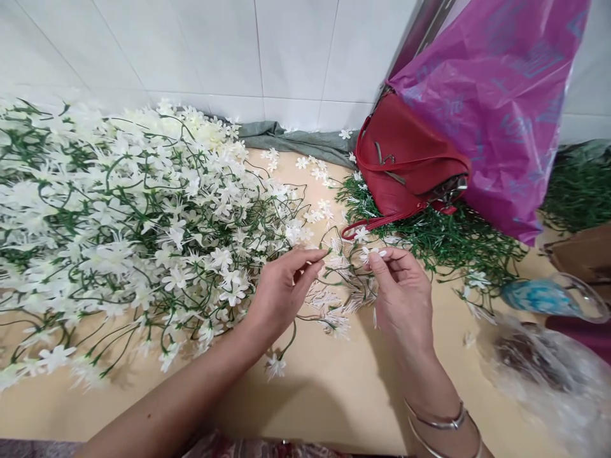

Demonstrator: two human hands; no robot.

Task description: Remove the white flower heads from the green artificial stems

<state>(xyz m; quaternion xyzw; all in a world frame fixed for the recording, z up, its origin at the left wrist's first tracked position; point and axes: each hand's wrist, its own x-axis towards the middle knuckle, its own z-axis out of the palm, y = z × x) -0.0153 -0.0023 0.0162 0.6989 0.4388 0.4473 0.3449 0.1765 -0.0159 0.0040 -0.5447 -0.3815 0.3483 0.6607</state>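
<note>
Tan table beneath white flowers; green stems; red bag.

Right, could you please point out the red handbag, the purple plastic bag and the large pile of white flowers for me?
Red handbag (405,149): head view, on its front body.
Purple plastic bag (496,108): head view, on its printed side.
Pile of white flowers (143,229): head view, around its middle.

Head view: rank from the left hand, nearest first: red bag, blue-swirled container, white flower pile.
From the left hand:
1. White flower pile, immediately left
2. Red bag, ahead and right
3. Blue-swirled container, far right
</note>
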